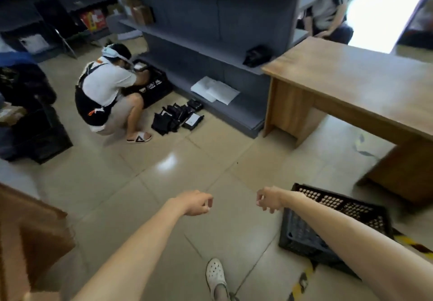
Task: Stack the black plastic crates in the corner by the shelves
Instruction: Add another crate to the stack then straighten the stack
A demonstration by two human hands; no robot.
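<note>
Reaching forward, both hands loosely curled and empty, left hand (195, 203), right hand (269, 199), black crate (337, 221) partly hidden behind right forearm

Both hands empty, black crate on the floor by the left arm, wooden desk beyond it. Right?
Wrong side. The head view shows the black crate under the right arm, not the left. Both the left hand and right hand are empty; the wooden desk is beyond it.

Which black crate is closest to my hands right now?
The black crate on the floor under your right forearm, just behind your right hand. The other crate sits far off by the shelves, where a person crouches.
</note>
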